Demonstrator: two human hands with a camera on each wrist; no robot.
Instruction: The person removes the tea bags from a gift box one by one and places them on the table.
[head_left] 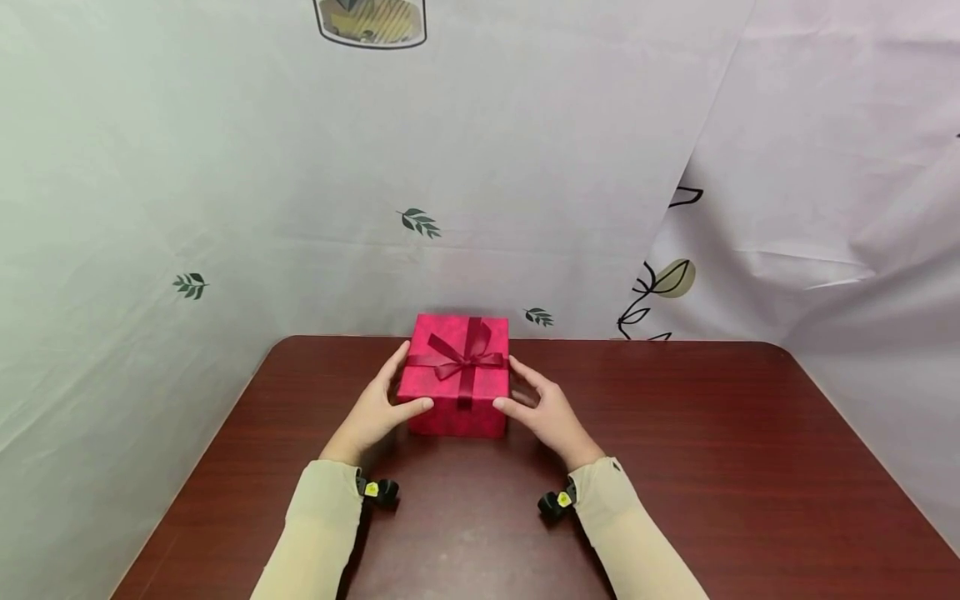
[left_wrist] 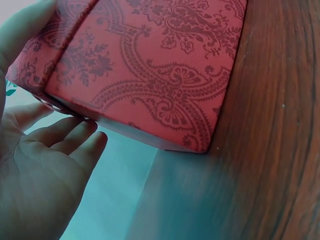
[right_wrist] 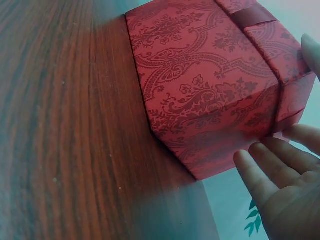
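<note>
A red gift box with a darker patterned print stands on the table near its back edge, its lid on. A dark red ribbon bow crosses the top. My left hand holds the left front corner of the lid, thumb on the front and fingers along the side. At the opposite corner my right hand holds the lid the same way. In the left wrist view, fingertips meet the lid's lower rim. The right wrist view shows fingertips close against the box side. Both palms stay off the box.
The brown wooden table has rounded back corners. Behind it hangs a pale cloth backdrop with printed leaves, touching or nearly touching the table's back edge. A small black camera is strapped to each wrist.
</note>
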